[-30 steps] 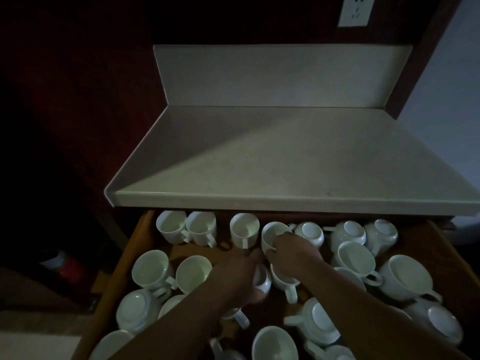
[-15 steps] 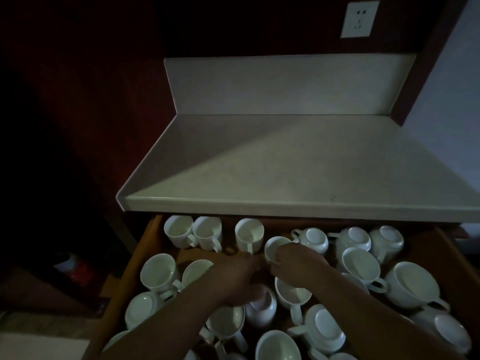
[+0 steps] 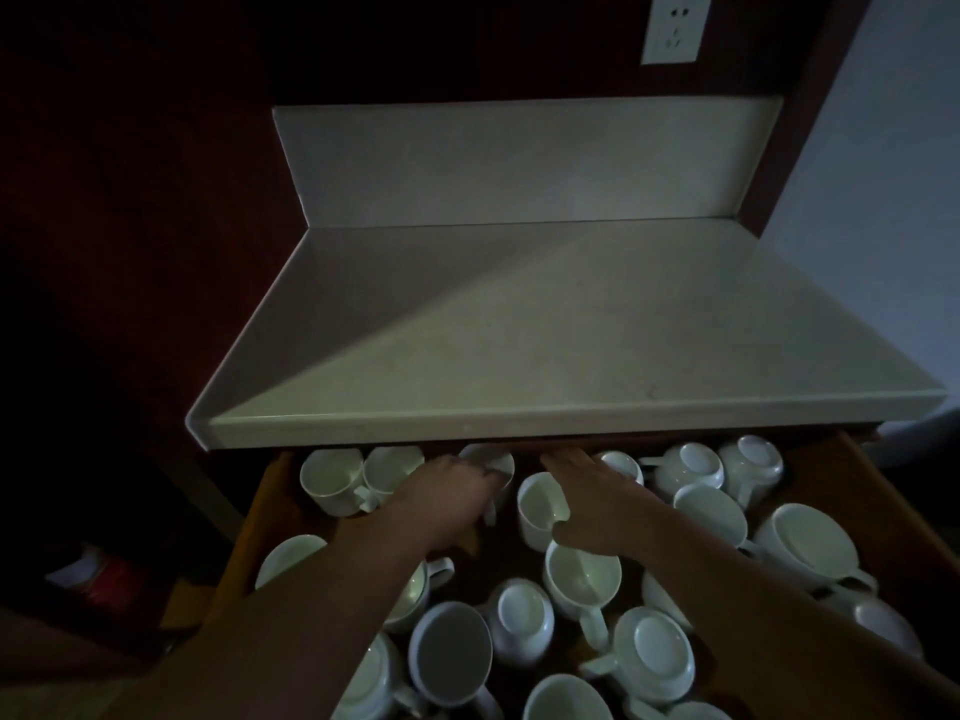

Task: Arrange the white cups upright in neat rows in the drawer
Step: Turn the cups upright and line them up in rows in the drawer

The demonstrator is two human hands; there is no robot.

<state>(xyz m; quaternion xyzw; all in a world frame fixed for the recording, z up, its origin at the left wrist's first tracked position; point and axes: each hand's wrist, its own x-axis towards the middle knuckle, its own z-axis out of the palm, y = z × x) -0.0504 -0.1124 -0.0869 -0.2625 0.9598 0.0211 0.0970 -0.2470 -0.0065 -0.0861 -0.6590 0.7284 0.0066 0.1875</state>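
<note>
White cups (image 3: 582,574) crowd the open wooden drawer (image 3: 262,501). At far left an upright pair (image 3: 332,480) stands side by side, a blurred third cup (image 3: 496,462) just right of it. At far right an inverted pair (image 3: 693,462) sits base-up. Nearer cups lie jumbled, some upright, some inverted.

I count about twenty white cups (image 3: 582,576) on my feed, some half hidden, plus one drawer (image 3: 250,527), one desk (image 3: 519,330), one wall socket (image 3: 674,26) and two hands: left hand (image 3: 447,493), right hand (image 3: 597,504)
</note>
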